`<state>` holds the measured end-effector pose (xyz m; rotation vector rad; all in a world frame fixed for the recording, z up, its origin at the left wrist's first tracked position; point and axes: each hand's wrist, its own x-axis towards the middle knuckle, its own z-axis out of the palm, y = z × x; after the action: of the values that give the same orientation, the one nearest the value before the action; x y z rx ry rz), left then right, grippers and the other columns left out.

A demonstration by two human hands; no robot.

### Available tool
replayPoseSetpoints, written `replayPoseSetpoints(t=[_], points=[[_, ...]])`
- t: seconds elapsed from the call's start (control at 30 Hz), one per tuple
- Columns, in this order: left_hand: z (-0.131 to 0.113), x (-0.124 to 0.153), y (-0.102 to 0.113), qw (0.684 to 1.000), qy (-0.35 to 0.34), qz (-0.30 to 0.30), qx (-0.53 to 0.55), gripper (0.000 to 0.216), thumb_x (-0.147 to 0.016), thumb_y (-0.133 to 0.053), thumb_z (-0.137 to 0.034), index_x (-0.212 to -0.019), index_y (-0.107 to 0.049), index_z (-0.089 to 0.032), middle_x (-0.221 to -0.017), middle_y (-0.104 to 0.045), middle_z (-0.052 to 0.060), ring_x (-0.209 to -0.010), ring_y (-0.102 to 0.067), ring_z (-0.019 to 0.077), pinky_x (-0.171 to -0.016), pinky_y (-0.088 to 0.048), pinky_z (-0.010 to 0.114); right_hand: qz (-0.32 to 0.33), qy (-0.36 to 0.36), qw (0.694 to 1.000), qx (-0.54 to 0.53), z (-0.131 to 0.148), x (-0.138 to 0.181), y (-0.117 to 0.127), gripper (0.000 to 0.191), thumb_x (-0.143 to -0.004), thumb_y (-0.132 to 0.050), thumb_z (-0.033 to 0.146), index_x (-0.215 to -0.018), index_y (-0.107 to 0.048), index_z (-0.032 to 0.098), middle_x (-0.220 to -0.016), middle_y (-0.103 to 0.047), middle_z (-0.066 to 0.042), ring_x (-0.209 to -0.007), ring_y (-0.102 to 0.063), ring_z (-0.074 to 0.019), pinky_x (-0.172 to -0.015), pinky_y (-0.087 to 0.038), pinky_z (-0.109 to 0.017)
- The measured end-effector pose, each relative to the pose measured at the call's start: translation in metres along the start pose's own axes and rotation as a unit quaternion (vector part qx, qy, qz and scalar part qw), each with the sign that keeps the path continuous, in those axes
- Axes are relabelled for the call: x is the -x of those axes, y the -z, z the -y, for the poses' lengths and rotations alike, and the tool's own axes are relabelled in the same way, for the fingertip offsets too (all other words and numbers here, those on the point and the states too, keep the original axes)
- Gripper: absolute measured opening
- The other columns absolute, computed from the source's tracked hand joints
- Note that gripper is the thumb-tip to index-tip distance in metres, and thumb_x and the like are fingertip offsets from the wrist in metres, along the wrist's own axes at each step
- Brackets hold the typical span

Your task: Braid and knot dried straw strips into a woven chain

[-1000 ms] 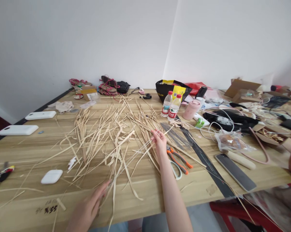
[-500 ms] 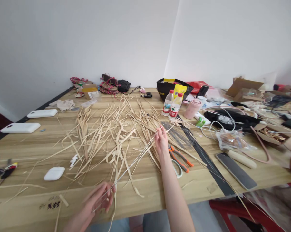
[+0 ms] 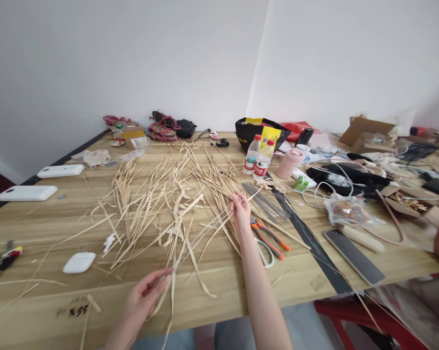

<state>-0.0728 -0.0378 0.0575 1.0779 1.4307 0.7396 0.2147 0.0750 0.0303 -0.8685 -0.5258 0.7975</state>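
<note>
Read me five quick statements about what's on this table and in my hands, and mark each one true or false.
1. Thin pale strands stretch between your left hand and right hand. True.
2. The orange-handled pliers lie left of your right forearm. False: the pliers lie to the right of that forearm.
3. Two red-capped bottles stand in front of a black and yellow bag. True.
4. The rounded white case lies beside the phone. False: the case is on the left, the phone on the right.
5. A pink cup stands right of the bottles. True.
</note>
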Motion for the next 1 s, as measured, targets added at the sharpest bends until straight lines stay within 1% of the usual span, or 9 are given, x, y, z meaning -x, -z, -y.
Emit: replayPoseSetpoints(t=[0.13,0.27,0.37,0.5,0.63,0.7,0.87,0.93,1.0], points=[[0.001,0.001,-0.001,0.999,0.017,-0.027,-0.003,0.059,-0.049,-0.069,-0.06,-0.084,-0.068,-0.013,-0.037,-0.03,-0.009,-0.035,-0.018,0.0031,-0.037,-0.012,0.018,-0.024,0.013,0.998,0.061,0.002,0.003,-0.003,0.047,-0.066,-0.066,0.039,-0.106,-0.056,0.018,-0.089,-0.065,-0.004,-0.045,-0.04,-0.0042,-0.042,-0.032,-0.019],[0.004,0.0,0.0,0.999,0.02,-0.027,-0.002,0.057,-0.049,-0.068,-0.061,-0.079,-0.068,-0.012,-0.037,-0.033,-0.008,-0.034,-0.018,0.0032,-0.037,-0.013,0.018,-0.035,0.037,0.993,0.104,0.004,0.006,-0.006,0.048,-0.068,-0.063,0.04,-0.109,-0.055,0.016,-0.088,-0.065,-0.006,-0.048,-0.044,-0.0061,-0.044,-0.036,-0.02],[0.006,0.0,0.0,0.999,0.024,-0.031,-0.001,0.057,-0.048,-0.069,-0.061,-0.078,-0.067,-0.012,-0.04,-0.037,-0.007,-0.035,-0.019,0.0033,-0.037,-0.014,0.018,-0.04,0.061,0.99,0.122,0.005,0.008,-0.008,0.047,-0.07,-0.061,0.039,-0.11,-0.054,0.015,-0.085,-0.065,-0.006,-0.052,-0.048,-0.0079,-0.05,-0.041,-0.022],[0.004,0.001,-0.002,0.999,0.03,-0.034,-0.015,0.059,-0.046,-0.068,-0.064,-0.075,-0.067,-0.012,-0.038,-0.033,-0.008,-0.035,-0.02,0.0041,-0.037,-0.014,0.019,-0.037,0.078,0.985,0.146,0.007,0.011,-0.009,0.046,-0.073,-0.058,0.039,-0.111,-0.053,0.014,-0.083,-0.066,-0.006,-0.053,-0.048,-0.0086,-0.05,-0.041,-0.023],[0.002,0.002,-0.003,0.999,0.031,-0.037,-0.023,0.06,-0.044,-0.069,-0.064,-0.074,-0.068,-0.012,-0.035,-0.031,-0.009,-0.034,-0.02,0.0046,-0.036,-0.013,0.019,-0.023,0.068,0.987,0.142,0.009,0.013,-0.012,0.046,-0.074,-0.056,0.041,-0.112,-0.052,0.015,-0.085,-0.066,-0.006,-0.043,-0.042,-0.0064,-0.04,-0.035,-0.021],[0.003,0.001,-0.003,0.999,0.03,-0.039,-0.019,0.056,-0.045,-0.07,-0.061,-0.074,-0.068,-0.013,-0.034,-0.03,-0.009,-0.034,-0.02,0.0047,-0.036,-0.013,0.019,-0.024,0.062,0.989,0.136,0.01,0.015,-0.013,0.045,-0.073,-0.057,0.041,-0.111,-0.052,0.016,-0.087,-0.066,-0.005,-0.042,-0.042,-0.0065,-0.037,-0.034,-0.021],[0.007,0.0,-0.007,0.999,0.007,-0.04,-0.015,0.05,-0.045,-0.071,-0.058,-0.07,-0.068,-0.014,-0.041,-0.045,-0.004,-0.035,-0.027,0.0058,-0.035,-0.015,0.019,-0.049,0.071,0.989,0.122,0.014,0.018,-0.013,0.042,-0.073,-0.059,0.041,-0.108,-0.052,0.019,-0.095,-0.066,-0.006,-0.046,-0.045,-0.0074,-0.039,-0.039,-0.021],[0.008,-0.001,-0.007,1.0,0.013,-0.025,-0.006,0.051,-0.046,-0.07,-0.059,-0.07,-0.068,-0.014,-0.039,-0.042,-0.005,-0.034,-0.024,0.0049,-0.035,-0.015,0.018,-0.061,0.07,0.989,0.114,0.015,0.018,-0.013,0.042,-0.073,-0.059,0.04,-0.108,-0.052,0.019,-0.098,-0.065,-0.007,-0.047,-0.045,-0.0071,-0.039,-0.039,-0.02],[0.009,-0.001,-0.006,1.0,0.027,-0.006,0.006,0.053,-0.048,-0.069,-0.06,-0.072,-0.068,-0.013,-0.035,-0.033,-0.008,-0.034,-0.019,0.0037,-0.035,-0.013,0.018,-0.07,0.065,0.99,0.1,0.016,0.018,-0.013,0.041,-0.072,-0.06,0.04,-0.107,-0.052,0.019,-0.101,-0.065,-0.008,-0.048,-0.046,-0.0065,-0.04,-0.039,-0.02]])
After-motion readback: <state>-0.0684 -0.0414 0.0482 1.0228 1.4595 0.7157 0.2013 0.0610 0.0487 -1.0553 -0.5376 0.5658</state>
